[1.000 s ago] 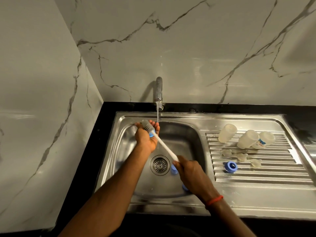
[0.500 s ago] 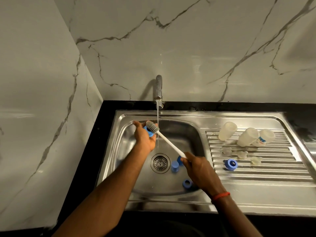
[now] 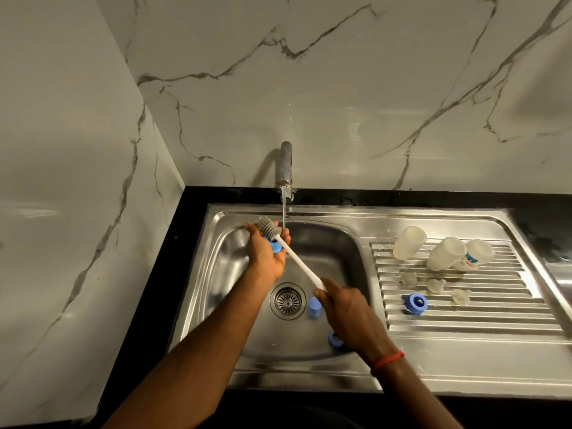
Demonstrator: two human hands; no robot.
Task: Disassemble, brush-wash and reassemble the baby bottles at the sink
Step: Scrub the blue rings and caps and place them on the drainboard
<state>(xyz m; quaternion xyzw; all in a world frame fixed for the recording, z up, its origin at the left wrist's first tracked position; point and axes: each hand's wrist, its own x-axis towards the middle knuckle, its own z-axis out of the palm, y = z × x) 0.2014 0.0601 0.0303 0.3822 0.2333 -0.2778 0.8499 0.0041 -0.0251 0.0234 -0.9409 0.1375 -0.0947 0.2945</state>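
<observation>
My right grip (image 3: 349,314) is closed on the handle end of the brush (image 3: 298,261). Its long axis runs far-left from there. The bristles lie across the blue ring (image 3: 275,245), held in my left grip (image 3: 266,257) just left of the tap (image 3: 286,162) stream. I judge the next stroke follows that axis.

Two bare forearms (image 3: 213,345) in view. Thin red band (image 3: 387,360) wrapped snug round the right wrist, just behind the right hand (image 3: 346,308).
</observation>
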